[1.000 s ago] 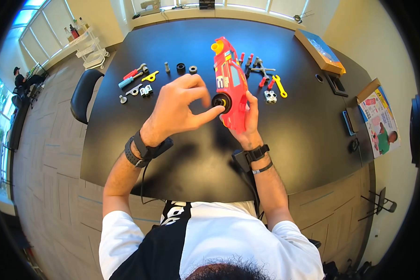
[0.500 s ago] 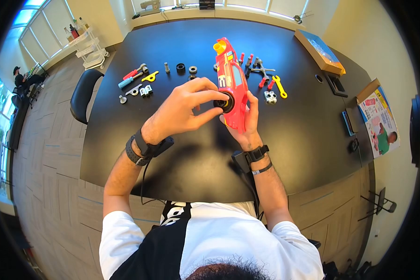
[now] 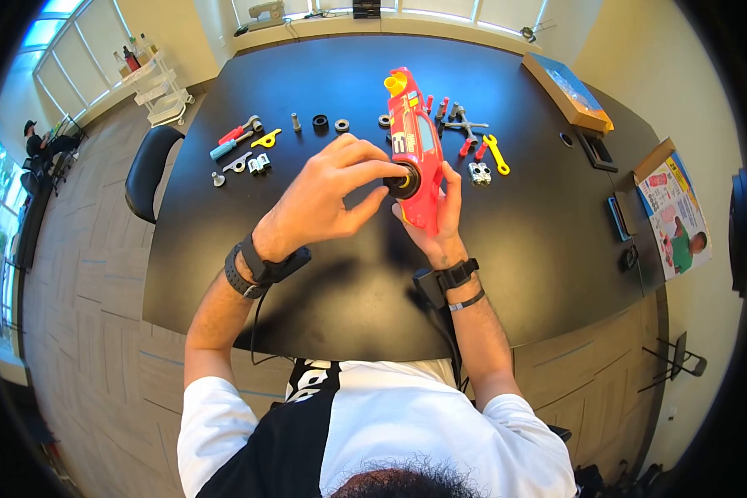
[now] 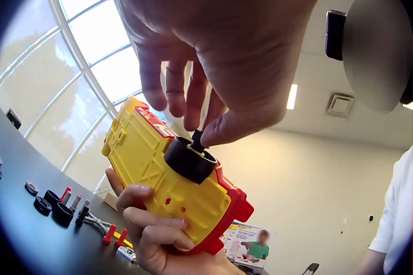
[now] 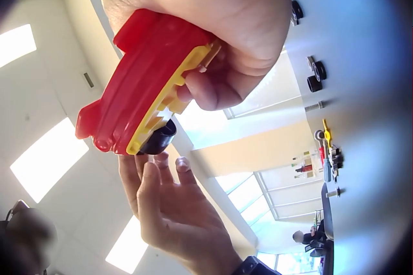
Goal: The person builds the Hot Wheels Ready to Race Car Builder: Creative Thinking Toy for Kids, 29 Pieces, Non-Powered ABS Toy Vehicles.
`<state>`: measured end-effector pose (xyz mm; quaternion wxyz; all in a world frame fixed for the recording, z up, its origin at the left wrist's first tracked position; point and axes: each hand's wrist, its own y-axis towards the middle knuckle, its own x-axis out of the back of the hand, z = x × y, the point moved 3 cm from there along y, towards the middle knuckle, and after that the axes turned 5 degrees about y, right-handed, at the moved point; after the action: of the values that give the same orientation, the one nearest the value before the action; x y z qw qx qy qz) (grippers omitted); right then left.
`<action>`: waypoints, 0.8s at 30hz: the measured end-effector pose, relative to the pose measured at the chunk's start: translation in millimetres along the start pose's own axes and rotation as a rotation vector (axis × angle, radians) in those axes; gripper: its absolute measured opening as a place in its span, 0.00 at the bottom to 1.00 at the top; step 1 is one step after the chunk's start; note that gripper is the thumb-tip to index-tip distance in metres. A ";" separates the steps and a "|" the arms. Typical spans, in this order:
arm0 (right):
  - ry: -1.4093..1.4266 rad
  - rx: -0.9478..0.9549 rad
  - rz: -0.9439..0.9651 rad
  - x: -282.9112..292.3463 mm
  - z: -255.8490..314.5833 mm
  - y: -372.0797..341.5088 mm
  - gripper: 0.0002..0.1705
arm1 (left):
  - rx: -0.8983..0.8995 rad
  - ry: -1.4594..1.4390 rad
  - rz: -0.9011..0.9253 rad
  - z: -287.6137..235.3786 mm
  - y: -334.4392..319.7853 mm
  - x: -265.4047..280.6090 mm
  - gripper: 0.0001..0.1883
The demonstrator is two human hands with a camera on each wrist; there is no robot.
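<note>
Toy car (image 3: 415, 143) held outside box (image 3: 557, 90).

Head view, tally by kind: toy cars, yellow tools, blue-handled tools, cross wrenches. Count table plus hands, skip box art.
Red-and-yellow plastic toy car: 1
Flat yellow tools: 2
Long blue-handled tool: 1
Grey cross-shaped wrench: 1
Total: 5

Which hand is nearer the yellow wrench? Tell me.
Right. The right hand holds the red car left of the yellow wrench; the left hand, at the black wheel, is farther left.
</note>
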<state>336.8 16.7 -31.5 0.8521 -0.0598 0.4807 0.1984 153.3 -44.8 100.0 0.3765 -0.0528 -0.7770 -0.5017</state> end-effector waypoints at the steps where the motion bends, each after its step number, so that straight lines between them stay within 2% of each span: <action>1: -0.020 -0.006 0.008 -0.2 0.6 -0.1 0.40 | 0.026 0.061 0.045 1.9 -2.1 2.7 0.14; 3: -0.015 -0.006 -0.009 -1.4 -0.6 -0.7 0.40 | 0.089 0.112 0.091 2.3 -1.9 10.3 0.15; 5: -0.013 -0.008 -0.025 -1.0 -1.1 -0.6 0.40 | 0.273 0.079 0.150 6.6 -2.9 11.7 0.17; 6: 0.014 -0.017 -0.011 0.3 -1.6 0.2 0.40 | 0.274 0.080 0.149 5.1 -2.2 9.5 0.17; 8: 0.041 -0.023 0.004 -5.1 -0.9 -0.1 0.39 | 0.098 -0.079 0.022 -2.8 2.4 5.0 0.21; 9: 0.032 -0.014 -0.037 -7.6 -0.1 -1.3 0.39 | 0.098 -0.080 0.021 3.5 1.4 2.6 0.21; 11: 0.022 -0.007 -0.076 -8.3 0.0 -1.6 0.39 | -0.036 0.133 0.025 10.7 2.3 1.0 0.23; 12: 0.016 -0.010 -0.053 -5.3 0.1 -1.0 0.39 | -0.035 0.133 0.025 10.6 -0.8 1.6 0.23; 14: 0.009 -0.010 -0.030 -3.0 -0.4 -1.2 0.39 | 0.201 0.096 0.074 1.7 3.7 9.3 0.20; 15: 0.028 -0.009 -0.023 -3.0 -0.9 -0.9 0.39 | 0.201 0.096 0.073 2.7 4.0 7.2 0.20; 17: 0.047 -0.009 -0.015 -3.5 -0.8 0.0 0.39 | 0.063 -0.092 0.061 4.0 3.6 0.8 0.18; 21: 0.030 -0.017 -0.039 -5.1 -0.8 -0.7 0.39 | -0.052 0.009 0.021 9.6 0.8 0.2 0.14; 23: 0.029 -0.019 -0.056 1.9 -0.7 0.2 0.38 | 0.223 -0.223 -0.015 11.5 -0.5 5.2 0.10; 24: 0.063 -0.044 0.010 12.6 -1.0 2.9 0.39 | 0.314 -0.421 -0.092 14.6 -0.3 4.6 0.08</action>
<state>340.7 22.6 -42.4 0.8340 -0.0826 0.5031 0.2111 142.1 -34.3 99.5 0.1870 -0.0617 -0.9082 -0.3694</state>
